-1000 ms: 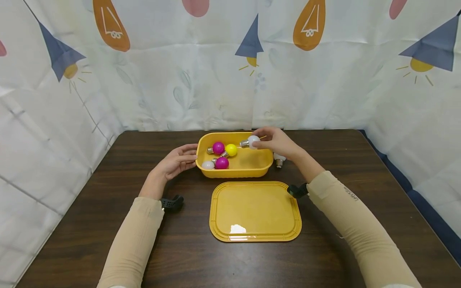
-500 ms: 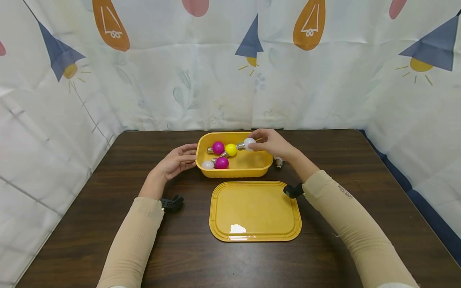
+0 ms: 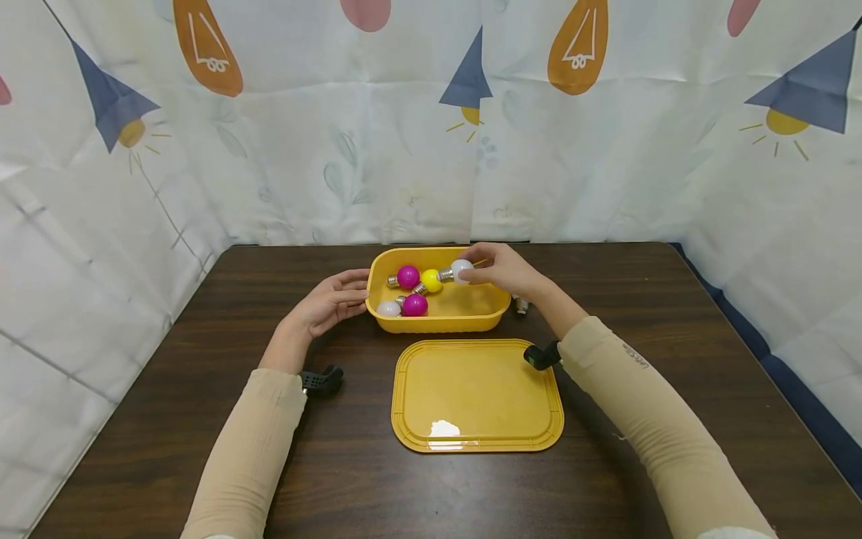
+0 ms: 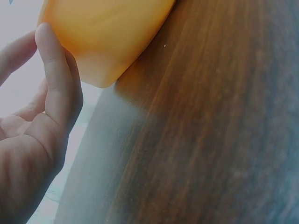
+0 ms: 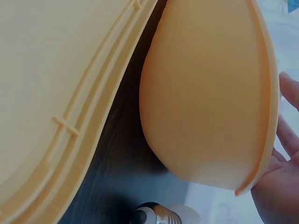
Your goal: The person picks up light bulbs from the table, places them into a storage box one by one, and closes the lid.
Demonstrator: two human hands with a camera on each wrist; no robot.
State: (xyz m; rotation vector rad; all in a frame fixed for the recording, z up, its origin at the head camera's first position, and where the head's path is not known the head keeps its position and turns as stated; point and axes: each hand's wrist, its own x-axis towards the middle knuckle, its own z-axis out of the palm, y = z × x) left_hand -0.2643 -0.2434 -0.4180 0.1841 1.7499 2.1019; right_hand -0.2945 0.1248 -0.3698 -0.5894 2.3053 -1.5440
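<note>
A white light bulb (image 3: 462,268) with a metal screw base is pinched by my right hand (image 3: 501,266), over the right half of the yellow plastic box (image 3: 444,324). Its base points left, close to a yellow bulb (image 3: 432,280). Also in the box lie two magenta bulbs (image 3: 408,276) and a white bulb (image 3: 388,308). My left hand (image 3: 326,299) touches the box's left end with its fingers extended; in the left wrist view the thumb (image 4: 53,60) lies against the wall. The box wall hides the held bulb in the right wrist view.
A yellow lid (image 3: 478,397) lies flat on the dark wooden table (image 3: 350,464), just in front of the box. Right of the box, partly covered by my right arm, another bulb (image 3: 521,305) lies on the table; its metal base (image 5: 166,215) shows in the right wrist view.
My right hand has moved slightly left and down with the white bulb, bringing it nearer the yellow bulb. The left hand and the box stay where they were.
</note>
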